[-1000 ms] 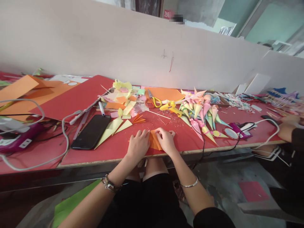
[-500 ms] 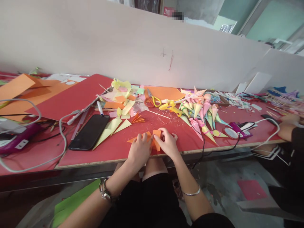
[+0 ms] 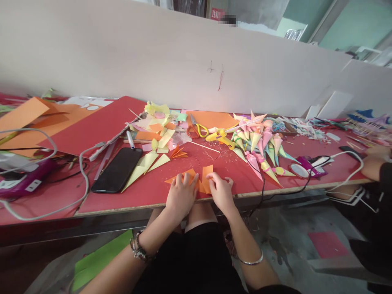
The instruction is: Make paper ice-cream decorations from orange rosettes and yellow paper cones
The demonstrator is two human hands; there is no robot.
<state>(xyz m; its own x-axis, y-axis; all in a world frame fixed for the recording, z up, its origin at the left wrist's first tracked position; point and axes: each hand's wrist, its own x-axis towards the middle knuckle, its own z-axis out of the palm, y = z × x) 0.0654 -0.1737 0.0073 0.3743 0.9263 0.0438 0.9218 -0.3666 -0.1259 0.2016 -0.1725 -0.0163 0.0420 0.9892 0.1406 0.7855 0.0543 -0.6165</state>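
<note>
A folded piece of orange paper (image 3: 207, 170) lies near the front edge of the red table. My left hand (image 3: 181, 194) rests on its left part with the fingers stretched and slightly spread, covering much of it. At its right edge, my right hand (image 3: 221, 191) has curled fingers, with index finger and thumb on the paper's edge. Just behind are small folded orange pieces (image 3: 178, 152). Pale yellow paper cones (image 3: 157, 163) lie to the left, beside a black phone (image 3: 116, 170).
Behind my hands lie scissors (image 3: 200, 130), a yellow glue gun (image 3: 221, 139) and a thin stick (image 3: 205, 147). Many coloured paper cones (image 3: 255, 141) are heaped at the right. Cables trail near a purple power strip (image 3: 314, 167). Red board (image 3: 98, 126) lies at left; another person's arm (image 3: 372, 165) is far right.
My right hand has shifted slightly right and down, uncovering more of the orange paper's right part. My left hand stays on the paper, its fingers a little more spread.
</note>
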